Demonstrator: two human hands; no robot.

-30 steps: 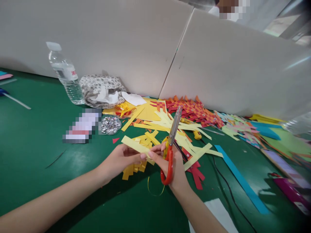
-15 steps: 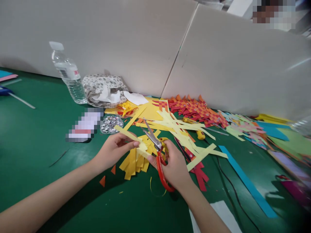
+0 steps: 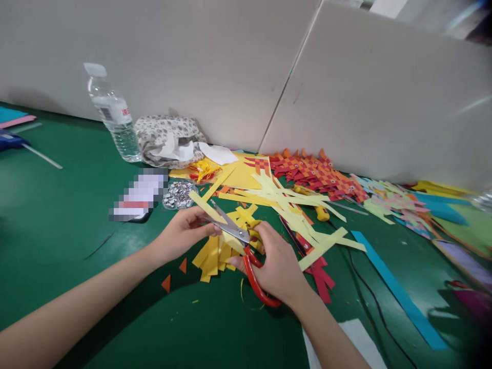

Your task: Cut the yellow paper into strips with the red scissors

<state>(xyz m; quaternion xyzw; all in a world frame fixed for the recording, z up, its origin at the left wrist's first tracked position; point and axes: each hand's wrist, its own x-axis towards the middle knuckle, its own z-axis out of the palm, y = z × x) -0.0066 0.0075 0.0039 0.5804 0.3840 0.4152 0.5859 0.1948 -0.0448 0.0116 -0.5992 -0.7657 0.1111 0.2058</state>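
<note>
A: In the head view, why is the pale yellow paper strip (image 3: 205,206) held up off the green bench top (image 3: 57,220) like that?

B: So the blades can get at it. The left hand (image 3: 184,233) pinches the strip between thumb and fingertips, its free end slanting up and away, clear of the pile of darker yellow cut pieces (image 3: 215,253) lying beneath it.

A: And the right hand (image 3: 277,264)?

B: Closed through the red-handled steel scissors (image 3: 242,246), fingers in the loops. The blades point left toward the strip, parted a little, lying against it just beside the left fingertips.

A: So the strip sits mid-bench?

B: Yes, above the middle, nearer the front edge than the grey partition boards (image 3: 230,77) at the back. Along that back edge lie woven red-and-orange paper fish (image 3: 315,171); a clear plastic water bottle (image 3: 113,118) stands toward the back left.
</note>
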